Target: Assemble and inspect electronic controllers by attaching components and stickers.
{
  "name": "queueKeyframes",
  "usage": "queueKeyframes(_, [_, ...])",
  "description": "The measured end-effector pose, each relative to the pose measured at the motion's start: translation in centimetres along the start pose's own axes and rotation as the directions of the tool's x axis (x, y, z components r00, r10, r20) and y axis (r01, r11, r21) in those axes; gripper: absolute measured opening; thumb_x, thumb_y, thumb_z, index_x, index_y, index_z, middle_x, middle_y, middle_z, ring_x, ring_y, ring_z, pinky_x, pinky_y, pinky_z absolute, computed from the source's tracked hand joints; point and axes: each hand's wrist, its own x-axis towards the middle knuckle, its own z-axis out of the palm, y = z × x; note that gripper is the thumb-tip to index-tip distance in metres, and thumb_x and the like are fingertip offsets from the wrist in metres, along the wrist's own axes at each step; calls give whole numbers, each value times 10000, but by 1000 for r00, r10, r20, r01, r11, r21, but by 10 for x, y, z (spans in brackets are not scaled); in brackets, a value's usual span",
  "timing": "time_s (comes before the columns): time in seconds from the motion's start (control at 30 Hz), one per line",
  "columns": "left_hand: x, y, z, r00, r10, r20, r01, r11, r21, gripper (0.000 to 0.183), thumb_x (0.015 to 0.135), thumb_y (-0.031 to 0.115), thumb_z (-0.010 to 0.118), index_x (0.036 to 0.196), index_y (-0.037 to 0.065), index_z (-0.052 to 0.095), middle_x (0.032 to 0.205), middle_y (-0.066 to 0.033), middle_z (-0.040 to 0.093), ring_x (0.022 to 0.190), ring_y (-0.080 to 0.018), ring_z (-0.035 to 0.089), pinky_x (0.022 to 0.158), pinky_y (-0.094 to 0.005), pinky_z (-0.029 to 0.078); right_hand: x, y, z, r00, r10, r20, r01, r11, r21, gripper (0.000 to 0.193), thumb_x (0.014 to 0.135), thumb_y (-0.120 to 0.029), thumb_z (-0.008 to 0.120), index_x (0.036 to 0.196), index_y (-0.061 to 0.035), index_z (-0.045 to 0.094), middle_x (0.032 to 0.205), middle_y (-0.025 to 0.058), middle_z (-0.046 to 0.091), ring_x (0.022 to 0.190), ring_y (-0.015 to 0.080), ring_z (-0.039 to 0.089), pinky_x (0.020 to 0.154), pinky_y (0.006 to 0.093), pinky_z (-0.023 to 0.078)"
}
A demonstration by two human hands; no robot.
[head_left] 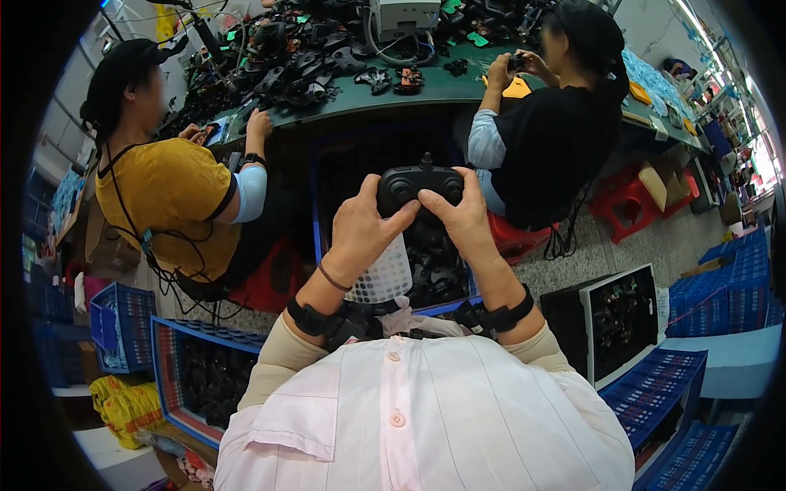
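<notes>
Both my hands hold a small black remote controller point(420, 177) with two round thumb sticks and a stubby antenna on its far edge. My left hand point(360, 222) grips its left end, the thumb reaching in below the left stick. Its right end is in my right hand point(465, 216), with that thumb on the lower face near the right stick. The two thumb tips nearly meet at the middle. Below the controller sits a blue crate point(318, 237) with several black plastic parts point(434, 266) and a white dotted sheet point(381, 274) inside.
A green workbench point(352, 92) heaped with black controller parts point(286, 61) stands ahead. Co-workers sit at left, in a yellow shirt point(164, 188), and at right, in a black top point(557, 147). Blue crates point(164, 327) and a white-framed box point(626, 319) flank me; red stools point(626, 204) stand at right.
</notes>
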Motion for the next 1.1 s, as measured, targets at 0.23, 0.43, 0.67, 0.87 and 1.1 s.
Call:
queueKeyframes(0.23, [0,-8,-9,999,9,40,-4,994,-113,423,805,403,664,908,9,550,637,-101,624,572,-223,642,516,-299,480,1,-1,3,999,-4,45,3,1000,28,636,734,-362,749,1149,10,442,963,157,589,879,226,592,776,330,480])
queueKeyframes(0.43, [3,-9,-17,999,-34,36,38,993,-109,516,888,514,495,879,1,546,616,-125,600,569,-257,622,520,-331,458,1,0,5,992,-58,108,35,978,208,559,847,-337,648,1249,-16,430,963,111,588,894,178,572,808,285,455])
queueKeyframes(0.67, [6,-18,-24,998,-63,12,64,985,-163,495,897,490,484,867,-3,523,622,-185,581,610,-348,613,544,-384,451,-1,-11,-2,963,-3,270,-102,921,376,458,928,-236,524,1312,-18,404,1127,82,513,1008,131,491,904,245,379])
queueKeyframes(0.87, [2,-15,-18,997,-60,47,65,990,-127,497,880,505,502,860,9,516,615,-175,585,616,-348,621,541,-396,462,2,-3,2,967,-105,234,33,956,293,431,921,-198,539,1294,-16,423,1107,69,523,995,115,489,892,236,388])
queueKeyframes(1.1, [12,-26,-26,989,-141,33,145,962,-233,566,889,570,448,875,14,552,650,-165,596,637,-296,627,568,-368,461,10,-16,4,926,82,368,-334,632,699,385,909,-135,552,1254,-2,445,1077,69,557,1020,140,535,905,248,421])
